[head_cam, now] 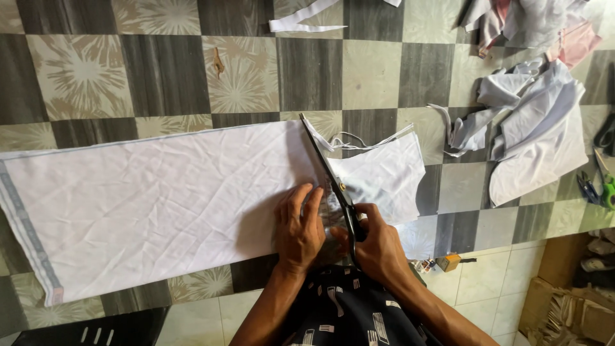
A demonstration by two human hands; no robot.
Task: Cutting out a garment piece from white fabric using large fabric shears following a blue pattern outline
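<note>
So the person has one long white rectangular cloth (160, 192) laid flat across the checkered table (371, 70), and it runs from the far left to about the middle. The right hand (378, 247) is closed around the handles of one pair of long dark-bladed scissors (330, 173), blades pointing away across the cloth. The left hand (299, 227) lies flat with fingers spread, gripping nothing, just pinning the cloth right beside the blades.

Seems like the trick here is keeping that flat hand close to the cut line so the fabric won't creep, and taking long, steady bites.

Count-wise: one thin white strip (301, 22) at the far edge, one pile of white offcuts (532, 122) on the right, one small green-handled snips (605, 189).
</note>
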